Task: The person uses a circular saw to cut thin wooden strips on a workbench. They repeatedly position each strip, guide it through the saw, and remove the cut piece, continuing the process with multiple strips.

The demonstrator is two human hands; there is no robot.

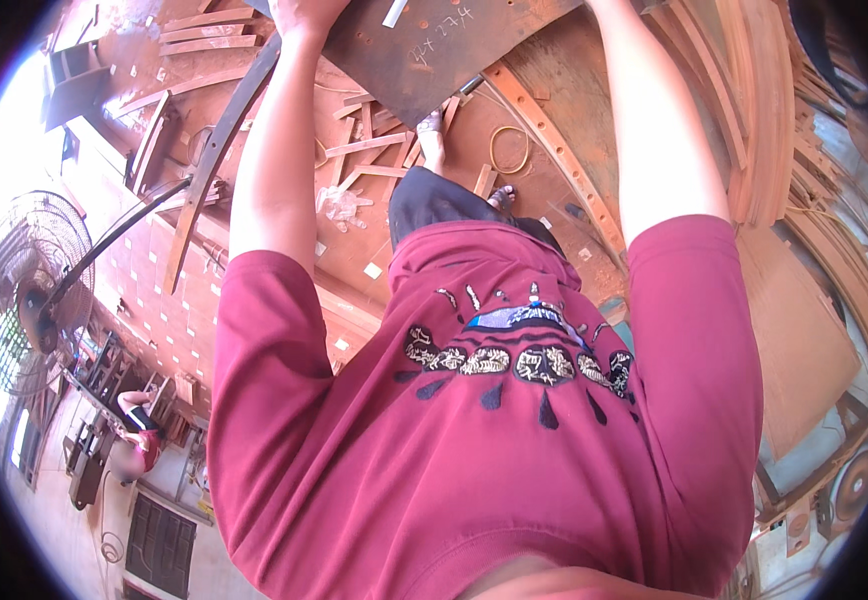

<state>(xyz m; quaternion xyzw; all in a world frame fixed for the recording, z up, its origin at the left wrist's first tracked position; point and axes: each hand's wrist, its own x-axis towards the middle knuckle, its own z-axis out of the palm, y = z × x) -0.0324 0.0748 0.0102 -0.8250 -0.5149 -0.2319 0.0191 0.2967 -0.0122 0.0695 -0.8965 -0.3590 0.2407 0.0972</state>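
The dark sheet [409,65] lay at the upper rim of the view, one corner pointing down toward the person's feet. It looked thin, flat and rigid, so I judged that it would have stayed stiff when lifted, with some weight for its breadth and little fragility. Its face seemed smooth, perhaps slick under dust, so opposite edges, thumbs above and fingers below, offered the surest hold. Pale handwriting and a white strip [394,12] marked its face.

The left grip [304,12] was at the sheet's left edge, its fingers cut off by the view; I could not tell whether it was pinching or spread. The right forearm [664,130] reached up past the sheet's right side, its hand out of sight, so that grip could not be told either. What bore the sheet was hidden.

Below, the reddish-brown floor [469,138] carried loose wooden sticks [369,145], clear plastic scraps [344,207] and a yellow ring [494,150]. A curved rail with holes [559,145] ran beside the ring; curved boards [764,110] stood out to the right. Leftward were a caged fan [29,300] and, farther off, a co-worker [144,445].
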